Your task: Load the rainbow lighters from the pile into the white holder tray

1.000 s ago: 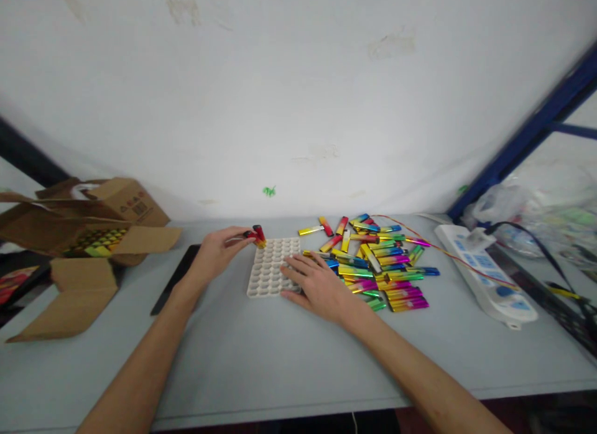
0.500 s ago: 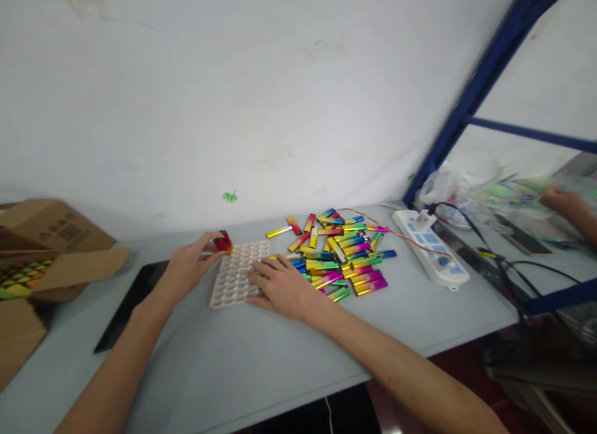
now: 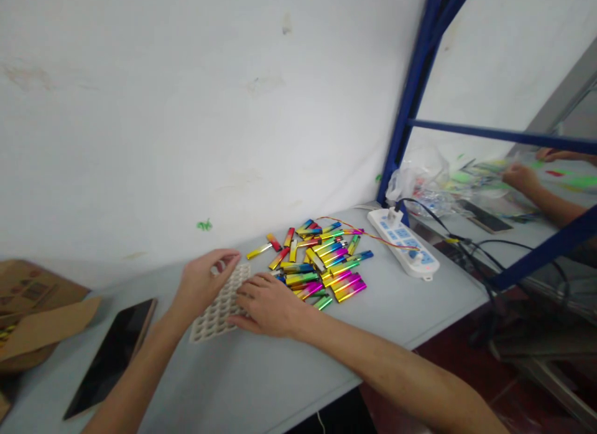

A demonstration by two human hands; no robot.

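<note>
A person's two bare forearms reached in over a grey table (image 3: 261,384). The left hand (image 3: 203,283) rested at the far left corner of a white honeycomb tray (image 3: 215,309), fingers curled loosely; whether it held anything could not be told, as no lighter showed in it. The right hand (image 3: 265,304) lay flat and open on the tray's right side, pinning it and gripping nothing. The tray sat between the hands, its long axis running from the near left edge away toward the wall, its open cells facing up. Just beside it on the right lay a loose pile of rainbow-coloured lighters (image 3: 321,260), flat on their sides and pointing every way. The step in hand seemed to be loading lighters into the tray; a next move would call for picking one from the pile and turning it upright to match a cell. Near the pile lay a white power strip (image 3: 403,252); a dark phone (image 3: 112,354) and a cardboard box (image 3: 32,316) lay at the left. Another person's hands (image 3: 520,176) worked well apart at the far right.
</note>
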